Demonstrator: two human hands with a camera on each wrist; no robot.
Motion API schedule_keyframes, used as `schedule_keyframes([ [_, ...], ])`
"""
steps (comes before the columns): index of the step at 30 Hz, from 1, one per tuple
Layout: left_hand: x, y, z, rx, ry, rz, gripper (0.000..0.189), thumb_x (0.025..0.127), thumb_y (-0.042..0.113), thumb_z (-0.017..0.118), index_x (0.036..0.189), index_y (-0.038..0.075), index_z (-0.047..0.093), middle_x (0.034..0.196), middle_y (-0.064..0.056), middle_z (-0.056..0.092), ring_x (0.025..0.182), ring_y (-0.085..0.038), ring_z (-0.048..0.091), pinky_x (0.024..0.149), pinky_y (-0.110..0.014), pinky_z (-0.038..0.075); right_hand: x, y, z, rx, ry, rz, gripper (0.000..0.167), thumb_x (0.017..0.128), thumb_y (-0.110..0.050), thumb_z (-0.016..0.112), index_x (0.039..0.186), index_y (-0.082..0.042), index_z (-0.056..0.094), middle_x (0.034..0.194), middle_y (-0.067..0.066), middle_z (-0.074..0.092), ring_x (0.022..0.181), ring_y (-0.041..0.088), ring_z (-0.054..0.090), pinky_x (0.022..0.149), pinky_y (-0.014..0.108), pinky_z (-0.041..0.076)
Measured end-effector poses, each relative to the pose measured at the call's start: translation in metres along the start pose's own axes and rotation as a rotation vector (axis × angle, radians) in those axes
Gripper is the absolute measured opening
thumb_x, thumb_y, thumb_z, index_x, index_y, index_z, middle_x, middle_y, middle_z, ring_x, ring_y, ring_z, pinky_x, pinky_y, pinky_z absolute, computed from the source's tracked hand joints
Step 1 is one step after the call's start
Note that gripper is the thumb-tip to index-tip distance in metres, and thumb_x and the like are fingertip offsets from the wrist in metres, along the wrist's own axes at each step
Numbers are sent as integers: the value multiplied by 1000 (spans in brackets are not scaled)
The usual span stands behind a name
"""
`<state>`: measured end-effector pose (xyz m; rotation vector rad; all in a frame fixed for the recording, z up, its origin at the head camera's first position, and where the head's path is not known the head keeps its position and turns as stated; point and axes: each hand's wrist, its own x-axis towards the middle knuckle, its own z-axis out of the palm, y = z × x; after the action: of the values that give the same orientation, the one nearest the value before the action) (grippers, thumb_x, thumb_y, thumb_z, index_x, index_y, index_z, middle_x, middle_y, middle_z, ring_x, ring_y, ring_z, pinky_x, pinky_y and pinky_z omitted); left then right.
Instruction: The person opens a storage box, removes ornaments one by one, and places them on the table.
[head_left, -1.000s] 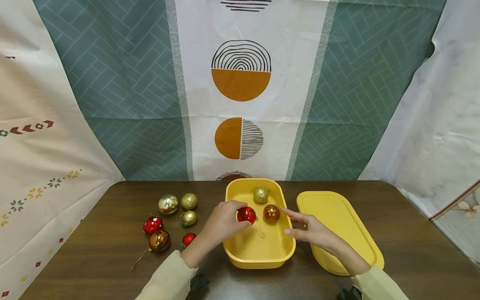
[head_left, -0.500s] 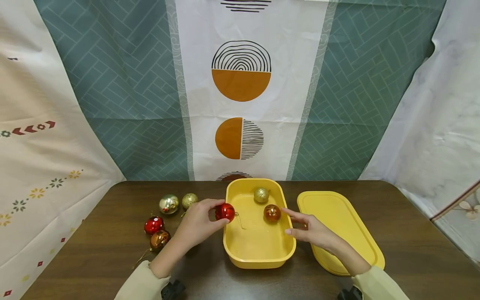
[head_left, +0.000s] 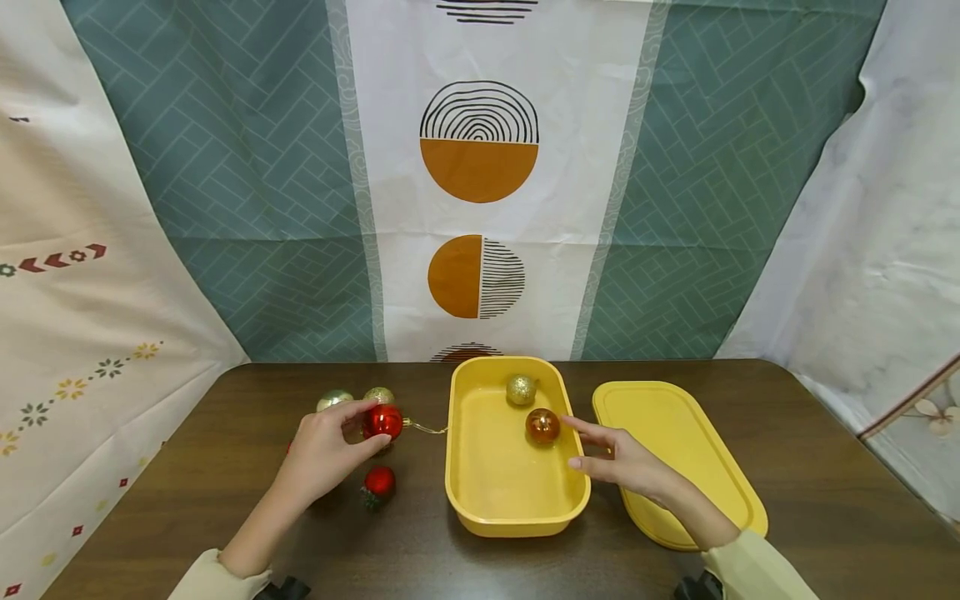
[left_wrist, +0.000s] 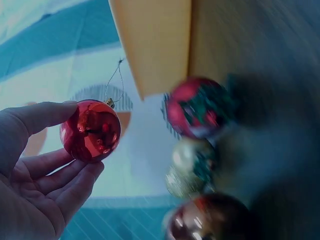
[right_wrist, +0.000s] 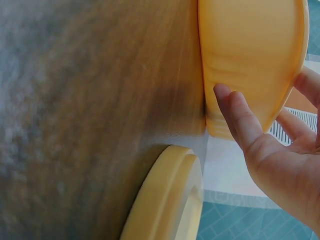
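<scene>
My left hand (head_left: 322, 454) pinches a shiny red Christmas ball (head_left: 382, 421) between thumb and fingers, above the ornaments on the table's left. Its gold hanging loop trails to the right, toward the yellow box (head_left: 517, 527). Inside the box sit a glittery gold ball (head_left: 521, 389) and a copper ball (head_left: 543, 426). At the box's right side is my right hand (head_left: 626, 462), fingers loosely bent and holding nothing, fingertips right at the rim. The right wrist view shows its thumb (right_wrist: 245, 117) along the outer wall.
A red ornament with green leaves (head_left: 379, 485) lies left of the box. Gold balls (head_left: 332, 399) show behind my left hand, which hides other ornaments. In the left wrist view, a copper ball (left_wrist: 210, 222) appears. The yellow lid (head_left: 675, 450) lies right of the box.
My left hand has carried the red ball out of the box and leftward over the table, uncovering the leafy red ornament. The right hand has stayed at the box's right rim.
</scene>
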<state>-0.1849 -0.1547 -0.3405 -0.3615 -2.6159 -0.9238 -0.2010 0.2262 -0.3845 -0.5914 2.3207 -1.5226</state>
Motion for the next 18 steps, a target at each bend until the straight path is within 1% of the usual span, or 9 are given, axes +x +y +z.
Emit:
schedule_keyframes([
  [3,-4,-10,-5,0,-13,-29,43,71,16,78,108,-1,65,98,-16,67,83,-28,64,73,-40,51,0,1,0,-5,0,-8,61,88,-18,59,140,-3,32,139,28,32,124,44,32,84,31,49],
  [5,-6,-17,-8,7,-16,-43,44,71,17,77,108,-2,65,100,-18,66,83,-28,64,73,-41,51,0,1,0,-2,-1,-12,61,88,-18,59,140,-2,32,139,29,32,124,44,33,84,30,49],
  [8,-8,-26,-9,36,-22,-62,45,70,18,78,108,-2,65,90,-14,67,73,-23,60,64,-34,49,0,1,0,5,-4,-15,61,88,-18,59,140,-2,32,139,29,32,123,44,33,83,29,49],
  [9,-8,-29,-9,44,-25,-66,45,70,18,78,108,-3,65,88,-13,67,71,-21,58,61,-31,47,0,1,0,10,-5,-15,61,88,-18,59,140,-2,32,139,29,32,123,44,34,83,30,49],
  [11,-8,-34,-9,63,-37,-81,46,70,19,78,108,-3,65,79,-8,65,65,-18,50,56,-28,40,0,1,0,17,-6,-16,61,89,-18,59,140,-1,31,139,29,32,123,44,34,83,30,49],
  [12,-8,-36,-9,71,-44,-87,46,69,19,78,108,-3,64,78,-7,64,64,-17,47,55,-27,38,0,1,0,17,-6,-15,61,88,-18,59,140,-1,31,139,29,32,123,44,34,83,30,49],
  [16,-9,-43,-7,85,-77,-116,47,69,18,78,108,-4,64,73,-6,62,63,-16,45,54,-27,37,0,1,0,22,-5,-11,61,89,-18,59,141,-2,31,140,29,30,124,44,32,83,31,49],
  [18,-9,-46,-5,83,-90,-120,47,69,17,78,108,-4,64,76,-7,64,63,-15,47,55,-28,39,0,1,1,30,-7,-4,61,89,-18,59,141,-2,31,140,29,30,124,44,32,84,32,49],
])
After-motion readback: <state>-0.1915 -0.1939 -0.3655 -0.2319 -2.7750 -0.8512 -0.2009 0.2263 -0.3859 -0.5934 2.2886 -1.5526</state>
